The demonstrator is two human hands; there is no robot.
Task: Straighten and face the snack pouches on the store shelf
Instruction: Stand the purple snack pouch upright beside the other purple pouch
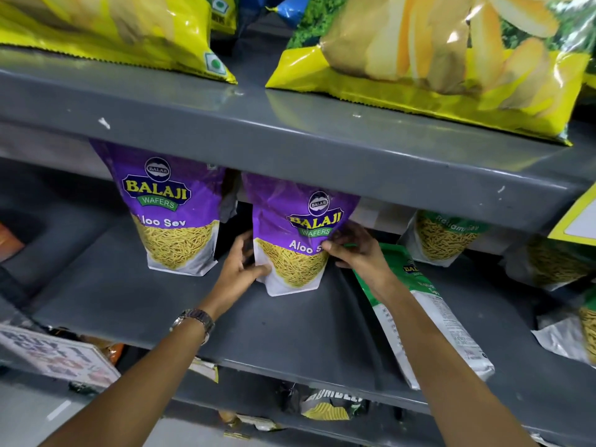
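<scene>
Pouch: the purple Aloo Sev pouch point(292, 240) is being stood upright on the grey shelf point(290, 327).
Left hand point(240, 269): closed on its lower left edge.
Right hand point(358, 250): pinching its right side.
Feel: likely light, crinkly, slippery; best gripped by both sides.
Neighbour: a green pouch point(429, 317) is lying flat right of it.

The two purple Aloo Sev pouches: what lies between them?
In the head view, only a dark gap between the left pouch and the held pouch; the left hand reaches into it.
</scene>
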